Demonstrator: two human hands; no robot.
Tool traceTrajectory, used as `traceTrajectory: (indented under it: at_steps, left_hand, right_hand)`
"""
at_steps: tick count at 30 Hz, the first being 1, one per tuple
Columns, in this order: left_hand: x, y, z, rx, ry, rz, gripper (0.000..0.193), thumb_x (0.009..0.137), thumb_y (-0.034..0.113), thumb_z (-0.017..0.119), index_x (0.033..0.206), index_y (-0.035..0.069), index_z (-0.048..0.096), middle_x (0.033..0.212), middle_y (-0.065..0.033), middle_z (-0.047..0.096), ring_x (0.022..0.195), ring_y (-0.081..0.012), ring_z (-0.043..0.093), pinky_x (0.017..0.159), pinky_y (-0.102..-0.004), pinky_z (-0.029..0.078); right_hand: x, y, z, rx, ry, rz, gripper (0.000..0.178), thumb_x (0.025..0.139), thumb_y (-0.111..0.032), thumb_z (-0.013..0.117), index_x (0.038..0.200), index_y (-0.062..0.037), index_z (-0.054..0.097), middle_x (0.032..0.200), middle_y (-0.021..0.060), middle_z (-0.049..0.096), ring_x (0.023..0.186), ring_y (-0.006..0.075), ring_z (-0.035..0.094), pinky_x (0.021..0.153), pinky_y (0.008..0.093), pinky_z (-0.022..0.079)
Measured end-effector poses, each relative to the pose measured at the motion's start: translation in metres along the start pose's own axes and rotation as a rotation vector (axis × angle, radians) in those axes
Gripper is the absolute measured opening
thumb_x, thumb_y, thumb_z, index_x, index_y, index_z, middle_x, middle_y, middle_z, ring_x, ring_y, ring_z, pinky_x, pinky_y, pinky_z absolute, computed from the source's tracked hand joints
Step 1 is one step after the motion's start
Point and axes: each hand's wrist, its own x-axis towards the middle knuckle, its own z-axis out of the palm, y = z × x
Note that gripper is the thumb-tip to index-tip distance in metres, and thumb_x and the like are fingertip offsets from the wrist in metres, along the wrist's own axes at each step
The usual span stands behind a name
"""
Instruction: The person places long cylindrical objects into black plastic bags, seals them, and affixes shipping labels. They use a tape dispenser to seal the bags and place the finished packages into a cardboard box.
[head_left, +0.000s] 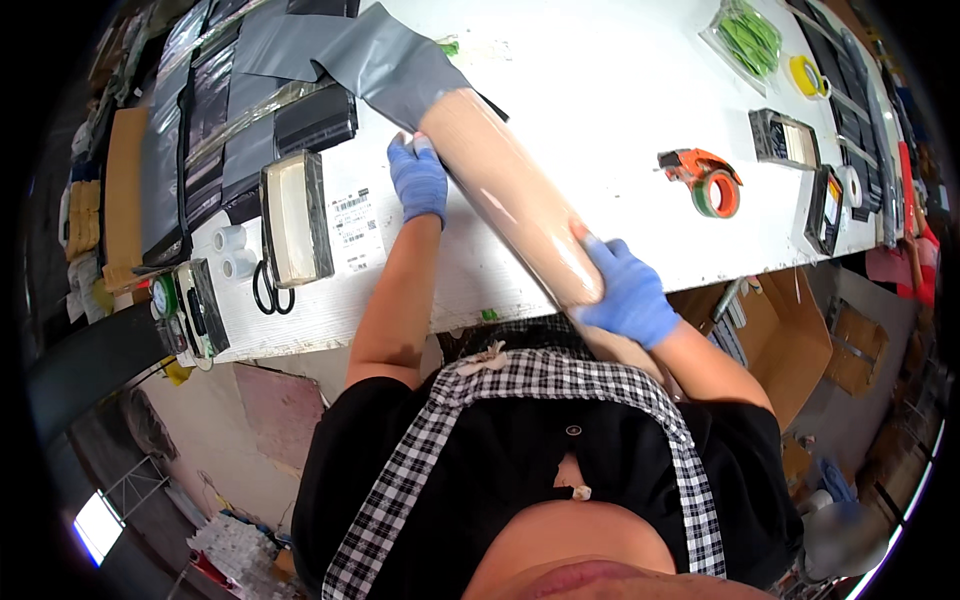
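A long beige roll (pixel 520 190) in shiny clear wrap slants from my body across the white table. Its far end sits inside a grey plastic mailing bag (pixel 395 70), which lies partly flat beyond it. My left hand (pixel 418 180), in a blue glove, is at the bag's mouth on the roll's left side, fingers closed on the bag's edge. Lower down, my right hand (pixel 625 290), also gloved in blue, wraps round the near part of the roll, thumb on top. The roll's near end passes below the table edge against my apron and is partly hidden.
Stacked grey bags (pixel 215 130) fill the table's left side. Nearby are an open box (pixel 297 220), a printed label sheet (pixel 355 228) and black scissors (pixel 272 290). To the right lie an orange tape dispenser (pixel 705 182), yellow tape (pixel 808 77) and a bag of green items (pixel 748 40).
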Motion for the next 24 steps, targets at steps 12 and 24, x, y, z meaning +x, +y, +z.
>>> traceTrajectory:
  at_steps: [12,24]
  left_hand:
    - [0.103,-0.015,0.022,0.091,-0.218,-0.165,0.033,0.093,0.024,0.054,0.113,-0.001,0.062,0.1,-0.0209,0.068,0.091,-0.0334,0.065,0.084,-0.0379,0.049]
    - [-0.059,0.055,-0.008,0.28,-0.611,0.049,0.023,0.088,0.017,0.052,0.106,0.007,0.062,0.101,-0.0223,0.065,0.092,-0.041,0.063,0.083,-0.0467,0.049]
  right_hand:
    - [0.321,-0.059,-0.021,0.565,0.65,-0.056,0.056,0.089,-0.038,0.059,0.137,-0.0117,0.048,0.122,0.0206,0.059,0.109,0.0328,0.06,0.096,0.0392,0.046]
    - [0.184,0.046,0.029,0.747,0.549,0.103,0.029,0.09,-0.028,0.062,0.098,0.0005,0.064,0.083,0.0155,0.066,0.076,0.0233,0.061,0.073,0.0347,0.049]
